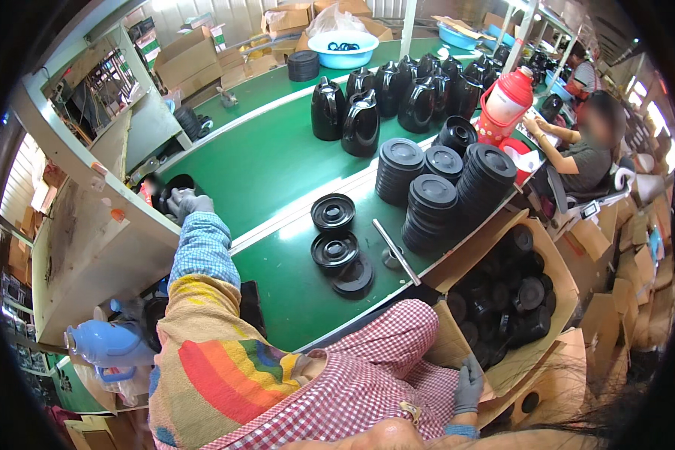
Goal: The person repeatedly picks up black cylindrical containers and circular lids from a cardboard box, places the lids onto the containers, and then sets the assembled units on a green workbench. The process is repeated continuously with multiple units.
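My left hand, in a grey glove, reaches to the far left edge of the green belt. Its fingers curl against a black rounded vessel, partly hidden by the hand and the metal frame. Low on the right, my gloved right hand lies beside my lap at the edge of an open carton, fingers loosely extended, with nothing visible in it. That carton contains many black round parts. In front of me are two black ring-shaped lids and a flat black disc.
Stacks of black lids stand at right, near a metal bar. Black glossy jugs crowd the belt's far side. A red flask stands near a seated co-worker. A blue flask is at lower left.
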Available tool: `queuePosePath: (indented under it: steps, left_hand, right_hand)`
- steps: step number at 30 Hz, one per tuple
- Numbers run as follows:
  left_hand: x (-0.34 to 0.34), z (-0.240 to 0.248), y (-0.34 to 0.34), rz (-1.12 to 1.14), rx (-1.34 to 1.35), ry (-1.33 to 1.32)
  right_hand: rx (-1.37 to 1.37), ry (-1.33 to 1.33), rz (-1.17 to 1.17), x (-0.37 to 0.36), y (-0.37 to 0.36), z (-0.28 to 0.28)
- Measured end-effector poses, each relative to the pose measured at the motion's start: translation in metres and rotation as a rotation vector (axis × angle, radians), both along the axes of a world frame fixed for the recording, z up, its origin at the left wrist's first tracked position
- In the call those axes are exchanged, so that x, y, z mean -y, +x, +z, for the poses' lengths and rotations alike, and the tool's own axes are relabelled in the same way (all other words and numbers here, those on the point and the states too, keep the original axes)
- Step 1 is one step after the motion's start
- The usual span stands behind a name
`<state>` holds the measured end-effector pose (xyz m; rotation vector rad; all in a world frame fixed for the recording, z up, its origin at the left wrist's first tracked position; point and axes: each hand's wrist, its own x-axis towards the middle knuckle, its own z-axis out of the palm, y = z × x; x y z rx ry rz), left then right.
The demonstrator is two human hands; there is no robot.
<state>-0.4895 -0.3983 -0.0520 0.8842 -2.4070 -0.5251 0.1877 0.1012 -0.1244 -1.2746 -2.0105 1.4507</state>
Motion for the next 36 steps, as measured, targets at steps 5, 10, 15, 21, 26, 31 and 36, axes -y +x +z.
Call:
queuePosePath:
  steps: [5,10,15,21,26,31,36]
  left_hand:
    - [-0.083,0.064,0.058,-0.529,-0.295,-0.096]
    - [-0.168,0.127,0.144,-1.183,-0.633,-0.229]
    - [-0.244,0.179,0.256,-1.854,-0.699,-0.150]
    - [-0.309,0.156,0.382,-2.540,-0.544,-0.068]
    - [-0.317,0.106,0.475,-2.706,-0.284,-0.285]
    - [-0.298,0.079,0.531,-2.819,0.026,-0.557]
    - [-0.306,0.057,0.522,-2.938,0.073,-0.432]
  right_hand:
    - [-0.102,-0.002,-0.020,0.008,0.031,-0.006]
    - [-0.191,0.066,0.013,0.019,0.028,0.032]
    - [-0.183,0.329,0.051,0.043,0.037,0.082]
    - [-0.249,0.461,0.015,0.078,0.044,0.173]
    - [-0.230,0.481,0.146,0.072,0.031,0.162]
    - [-0.239,0.180,0.189,0.079,0.039,0.079]
    - [-0.148,0.375,0.119,0.090,0.042,0.057]
